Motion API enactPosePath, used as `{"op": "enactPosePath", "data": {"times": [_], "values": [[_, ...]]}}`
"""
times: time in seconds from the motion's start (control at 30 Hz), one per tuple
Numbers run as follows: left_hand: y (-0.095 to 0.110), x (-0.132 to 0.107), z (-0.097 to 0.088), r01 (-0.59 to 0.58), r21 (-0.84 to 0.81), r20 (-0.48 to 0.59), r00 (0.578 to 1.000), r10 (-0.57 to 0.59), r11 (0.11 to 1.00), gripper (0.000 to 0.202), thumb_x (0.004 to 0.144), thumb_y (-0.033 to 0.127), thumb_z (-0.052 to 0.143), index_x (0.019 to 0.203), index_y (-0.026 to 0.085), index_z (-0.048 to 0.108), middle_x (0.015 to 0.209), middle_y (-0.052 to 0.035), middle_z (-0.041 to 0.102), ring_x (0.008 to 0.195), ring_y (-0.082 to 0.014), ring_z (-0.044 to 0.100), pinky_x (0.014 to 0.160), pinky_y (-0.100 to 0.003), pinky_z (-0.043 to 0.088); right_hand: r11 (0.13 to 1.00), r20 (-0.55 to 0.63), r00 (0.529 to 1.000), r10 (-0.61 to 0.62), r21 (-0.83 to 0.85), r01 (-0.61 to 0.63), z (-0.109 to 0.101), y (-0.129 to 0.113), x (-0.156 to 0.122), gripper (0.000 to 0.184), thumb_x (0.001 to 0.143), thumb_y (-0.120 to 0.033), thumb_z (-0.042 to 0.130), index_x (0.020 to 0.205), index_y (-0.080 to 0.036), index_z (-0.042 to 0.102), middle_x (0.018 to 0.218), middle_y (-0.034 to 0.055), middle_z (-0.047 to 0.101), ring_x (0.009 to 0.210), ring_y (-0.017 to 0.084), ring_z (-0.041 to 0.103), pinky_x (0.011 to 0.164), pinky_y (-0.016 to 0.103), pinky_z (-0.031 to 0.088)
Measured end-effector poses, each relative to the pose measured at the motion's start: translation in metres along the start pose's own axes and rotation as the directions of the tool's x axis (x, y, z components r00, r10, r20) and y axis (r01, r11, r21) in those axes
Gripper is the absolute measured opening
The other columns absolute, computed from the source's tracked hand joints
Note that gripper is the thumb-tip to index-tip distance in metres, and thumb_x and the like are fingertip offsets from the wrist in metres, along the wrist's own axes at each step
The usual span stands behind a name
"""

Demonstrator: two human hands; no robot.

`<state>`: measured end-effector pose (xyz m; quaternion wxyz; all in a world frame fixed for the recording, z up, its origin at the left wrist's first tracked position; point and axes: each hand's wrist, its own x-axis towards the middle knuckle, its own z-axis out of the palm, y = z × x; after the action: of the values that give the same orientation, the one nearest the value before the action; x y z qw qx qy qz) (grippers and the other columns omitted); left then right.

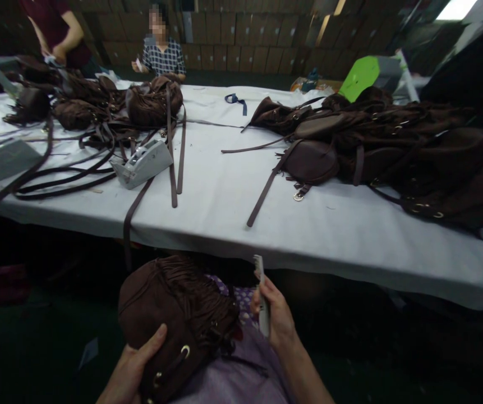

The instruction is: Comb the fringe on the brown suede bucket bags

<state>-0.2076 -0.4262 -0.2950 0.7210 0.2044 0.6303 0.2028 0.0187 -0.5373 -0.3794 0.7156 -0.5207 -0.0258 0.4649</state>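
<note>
While the fringed bag (174,320) is being clamped on the lap (233,384) by the left hand (134,365), a white comb (261,297) is being gripped in the right hand (278,321) just beside the fringe (194,292). Fringe is being held face-up, probably for comb access.

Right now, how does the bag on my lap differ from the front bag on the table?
The lap bag is gripped by your left hand, fringe up; the table bag lies untouched, smooth side showing, its strap stretched out. Both are dark brown.
</note>
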Motion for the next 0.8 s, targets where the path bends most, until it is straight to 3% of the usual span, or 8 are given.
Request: {"op": "enactPosePath", "data": {"times": [0.07,0.17,0.27,0.37,0.47,0.6,0.7,0.8], "values": [[0.0,0.001,0.0,0.001,0.004,-0.021,1.0,-0.001,1.0,0.055,0.079,0.011,0.066,0.132,0.02,0.051,0.105,-0.0127,0.071,0.09,-0.0289,0.069,0.079,-0.045,0.058,0.997,-0.09,0.995,-0.044,0.063,0.05,-0.002,-0.01,-0.003,0.053,0.075,-0.046,0.067,0.117,-0.02,0.05,0.051,-0.0093,0.05,0.038,0.007,0.04,0.04,0.017,0.032],[0.001,-0.001,0.004,0.009,0.005,-0.019,1.0,-0.009,1.0,0.054,0.08,0.014,0.066,0.132,0.02,0.051,0.106,-0.0129,0.071,0.089,-0.0294,0.07,0.08,-0.047,0.058,0.95,0.125,0.984,-0.129,-0.268,0.159,0.018,-0.017,-0.012,0.042,0.082,-0.045,0.061,0.115,-0.02,0.056,0.068,-0.0023,0.061,0.049,0.009,0.05,0.049,0.02,0.039],[0.002,-0.004,0.009,0.019,-0.012,0.01,1.0,-0.018,1.0,0.052,0.081,0.016,0.066,0.131,0.018,0.052,0.105,-0.0146,0.071,0.09,-0.0307,0.069,0.08,-0.049,0.057,0.627,0.533,0.83,-0.163,-0.594,0.504,0.056,-0.014,-0.017,0.02,0.089,-0.033,0.052,0.096,-0.02,0.065,0.08,0.0009,0.063,0.069,0.012,0.056,0.065,0.023,0.042],[0.0,-0.005,0.01,0.028,-0.029,0.008,1.0,-0.027,0.999,0.052,0.081,0.016,0.066,0.131,0.016,0.051,0.102,-0.0154,0.072,0.092,-0.031,0.069,0.082,-0.049,0.056,0.27,0.716,0.693,-0.08,-0.654,0.707,0.083,-0.007,-0.013,0.016,0.088,-0.02,0.048,0.087,-0.019,0.064,0.074,-0.0004,0.06,0.069,0.011,0.055,0.065,0.021,0.039],[-0.004,-0.005,0.006,0.027,-0.056,-0.011,1.0,-0.028,0.998,0.055,0.081,0.016,0.065,0.133,0.016,0.048,0.102,-0.0152,0.071,0.092,-0.0307,0.069,0.083,-0.05,0.056,-0.002,0.691,0.723,-0.018,-0.723,0.691,0.089,-0.005,-0.005,0.017,0.09,-0.019,0.045,0.09,-0.02,0.062,0.077,0.0002,0.063,0.068,0.012,0.057,0.06,0.021,0.036],[-0.009,-0.004,0.005,-0.004,-0.089,0.009,1.0,0.005,0.996,0.055,0.083,0.015,0.063,0.135,0.018,0.046,0.105,-0.0147,0.071,0.092,-0.0302,0.069,0.084,-0.05,0.056,-0.249,0.608,0.785,0.116,-0.748,0.616,0.084,-0.01,0.004,0.019,0.091,-0.023,0.043,0.098,-0.022,0.061,0.084,0.0029,0.067,0.071,0.015,0.062,0.058,0.023,0.036],[-0.01,-0.004,0.008,0.012,-0.091,0.025,1.0,-0.01,0.996,0.055,0.082,0.014,0.063,0.135,0.017,0.046,0.105,-0.0152,0.071,0.093,-0.0304,0.069,0.084,-0.049,0.055,-0.33,0.538,0.826,0.168,-0.759,0.561,0.081,-0.01,0.013,0.018,0.089,-0.026,0.048,0.102,-0.025,0.06,0.089,0.0038,0.068,0.073,0.017,0.064,0.059,0.025,0.039],[-0.006,-0.007,0.013,0.027,-0.083,0.037,0.999,-0.024,0.996,0.059,0.081,0.015,0.065,0.136,0.018,0.045,0.106,-0.0146,0.071,0.094,-0.0304,0.068,0.085,-0.049,0.055,-0.352,0.474,0.875,0.095,-0.806,0.475,0.08,-0.007,0.022,0.02,0.088,-0.017,0.047,0.103,-0.023,0.059,0.09,0.0051,0.067,0.073,0.018,0.065,0.061,0.026,0.041]]}}
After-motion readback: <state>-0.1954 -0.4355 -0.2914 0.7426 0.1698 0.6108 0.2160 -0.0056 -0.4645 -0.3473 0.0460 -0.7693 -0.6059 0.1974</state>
